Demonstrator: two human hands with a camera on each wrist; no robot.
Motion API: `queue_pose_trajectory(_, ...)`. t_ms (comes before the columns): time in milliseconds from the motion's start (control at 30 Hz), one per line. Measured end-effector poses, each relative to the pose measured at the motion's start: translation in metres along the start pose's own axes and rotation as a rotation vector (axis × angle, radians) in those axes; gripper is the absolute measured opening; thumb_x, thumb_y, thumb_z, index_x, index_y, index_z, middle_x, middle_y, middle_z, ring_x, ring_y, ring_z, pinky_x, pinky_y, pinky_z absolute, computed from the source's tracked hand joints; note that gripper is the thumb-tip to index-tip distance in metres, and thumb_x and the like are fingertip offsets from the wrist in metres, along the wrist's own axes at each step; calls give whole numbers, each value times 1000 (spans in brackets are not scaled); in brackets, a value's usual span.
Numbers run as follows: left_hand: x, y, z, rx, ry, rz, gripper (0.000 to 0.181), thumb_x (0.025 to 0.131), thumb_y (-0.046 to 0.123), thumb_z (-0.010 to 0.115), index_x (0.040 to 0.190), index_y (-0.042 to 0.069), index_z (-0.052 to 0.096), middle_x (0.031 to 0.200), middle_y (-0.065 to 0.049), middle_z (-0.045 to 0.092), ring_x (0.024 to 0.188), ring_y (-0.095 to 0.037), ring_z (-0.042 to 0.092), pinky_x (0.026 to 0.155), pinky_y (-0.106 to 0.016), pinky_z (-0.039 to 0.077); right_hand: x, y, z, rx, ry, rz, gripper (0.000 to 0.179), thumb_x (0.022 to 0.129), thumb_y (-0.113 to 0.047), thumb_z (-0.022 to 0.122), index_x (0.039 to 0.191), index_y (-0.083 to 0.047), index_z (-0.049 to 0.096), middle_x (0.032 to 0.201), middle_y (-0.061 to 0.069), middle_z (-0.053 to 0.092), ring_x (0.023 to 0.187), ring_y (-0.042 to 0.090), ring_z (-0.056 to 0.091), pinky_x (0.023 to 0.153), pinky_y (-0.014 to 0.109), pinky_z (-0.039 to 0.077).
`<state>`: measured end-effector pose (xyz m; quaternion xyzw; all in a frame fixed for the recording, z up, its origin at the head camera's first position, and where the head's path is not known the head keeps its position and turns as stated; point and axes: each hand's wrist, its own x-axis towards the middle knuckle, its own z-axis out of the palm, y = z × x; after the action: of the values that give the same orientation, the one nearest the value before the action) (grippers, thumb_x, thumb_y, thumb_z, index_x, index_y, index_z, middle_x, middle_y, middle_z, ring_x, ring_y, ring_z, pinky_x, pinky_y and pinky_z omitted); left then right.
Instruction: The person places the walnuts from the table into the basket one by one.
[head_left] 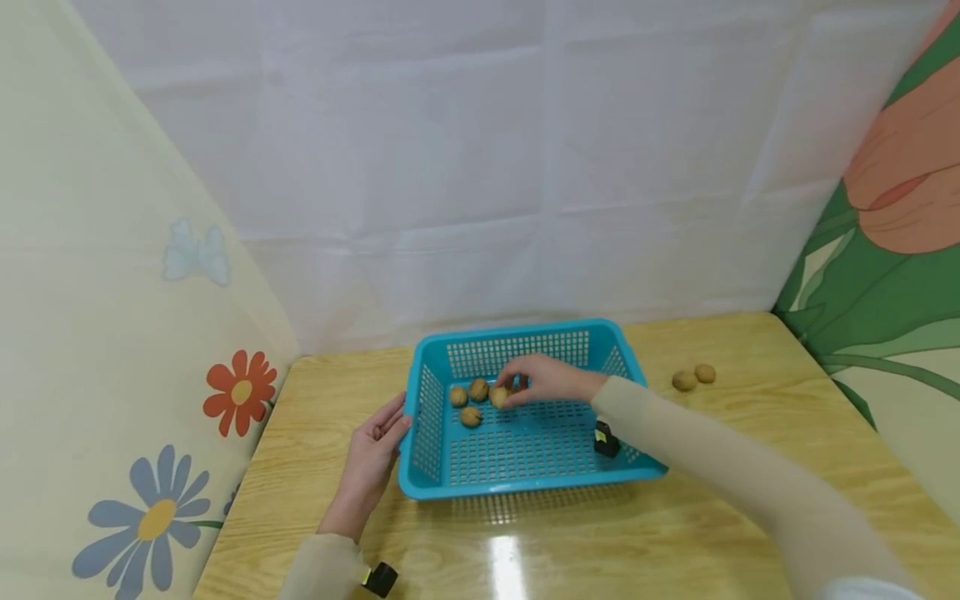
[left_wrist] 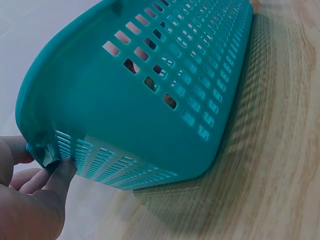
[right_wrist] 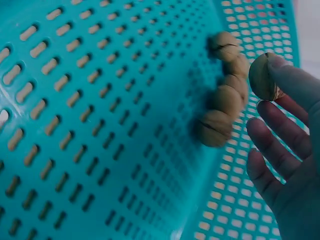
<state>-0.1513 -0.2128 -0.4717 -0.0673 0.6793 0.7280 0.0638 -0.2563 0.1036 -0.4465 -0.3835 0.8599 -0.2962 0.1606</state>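
A turquoise perforated plastic basket (head_left: 517, 490) stands on the wooden table. My left hand (head_left: 373, 450) holds its left end, and in the left wrist view the thumb and fingers (left_wrist: 61, 182) pinch the rim. Inside the basket, my right hand (head_left: 546, 379) pinches a walnut (right_wrist: 263, 76) between thumb and fingertips, the other fingers loosely spread. Several more walnuts (right_wrist: 227, 102) lie close together on the basket floor beside that hand. From the head view, part of this group is hidden behind the right hand.
Two walnuts (head_left: 684, 381) lie side by side on the table (head_left: 750, 442), right of the basket. A white cloth (head_left: 450, 167) hangs behind the table. Flower-printed panels (head_left: 112, 375) flank it on both sides.
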Motion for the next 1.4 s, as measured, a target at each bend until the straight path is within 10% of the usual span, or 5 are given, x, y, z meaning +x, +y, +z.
queue_pose_trajectory(700, -1, 1, 2, 16, 5, -8, 51, 108, 14, 58, 156, 6, 45, 156, -18, 51, 113, 0, 67, 96, -25, 58, 24, -6, 29, -205, -49, -22, 35, 96, -26, 77, 128, -12, 73, 127, 2, 73, 118, 19, 67, 103, 39, 55)
queue_pose_trajectory(1400, 0, 0, 1, 4, 8, -3, 51, 108, 14, 59, 156, 5, 46, 155, -18, 51, 113, 0, 67, 96, -24, 57, -28, -17, -34, -53, 1, 16, 36, 102, -26, 70, 136, -12, 69, 129, 5, 72, 106, 16, 67, 89, 35, 58)
